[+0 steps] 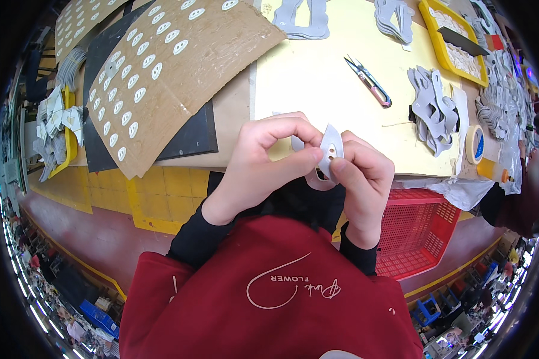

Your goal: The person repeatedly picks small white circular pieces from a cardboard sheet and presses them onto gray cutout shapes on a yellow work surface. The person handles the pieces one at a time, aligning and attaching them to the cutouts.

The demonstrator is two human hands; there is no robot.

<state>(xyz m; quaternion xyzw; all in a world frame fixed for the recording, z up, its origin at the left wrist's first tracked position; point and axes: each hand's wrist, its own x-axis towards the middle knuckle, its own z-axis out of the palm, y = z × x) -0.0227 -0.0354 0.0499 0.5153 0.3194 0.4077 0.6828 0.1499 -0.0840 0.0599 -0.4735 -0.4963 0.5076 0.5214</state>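
At the centre of the frame, our left hand (259,157) and right hand (365,172) each pinch the pale-grey, leaf-shaped, holed flat piece (330,142), thumbs closed against fingers, probably to steady its thin edge. Our slim multicoloured metal snips (371,85) lie upper right, likely for easy reach.

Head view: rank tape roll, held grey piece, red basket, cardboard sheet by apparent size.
1. Cardboard sheet
2. Red basket
3. Held grey piece, partly hidden; nearness to camera may enlarge it
4. Tape roll
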